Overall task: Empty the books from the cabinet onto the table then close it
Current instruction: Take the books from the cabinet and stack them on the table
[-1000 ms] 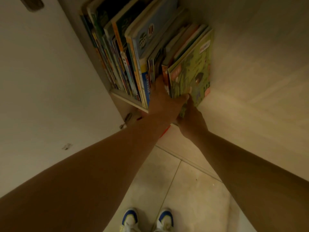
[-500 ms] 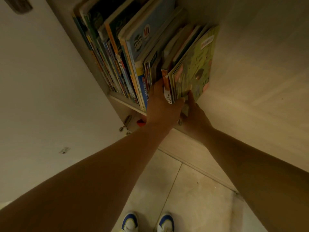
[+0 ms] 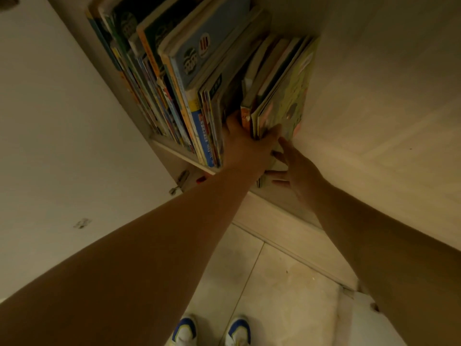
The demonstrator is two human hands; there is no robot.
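On shelf (image 3: 179, 152): books (image 3: 199, 78) upright | left hand (image 3: 245, 143) gripping | tiled floor (image 3: 287, 290)

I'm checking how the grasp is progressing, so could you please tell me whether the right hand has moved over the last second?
Yes. The right hand has opened and drawn slightly back from the green book, toward the shelf edge.

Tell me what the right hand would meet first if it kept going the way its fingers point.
The right hand points up toward the shelf, open beside the left hand. Going straight on, it would likely meet the lower edge of the green illustrated picture book at the row's right end, though depth is unclear.
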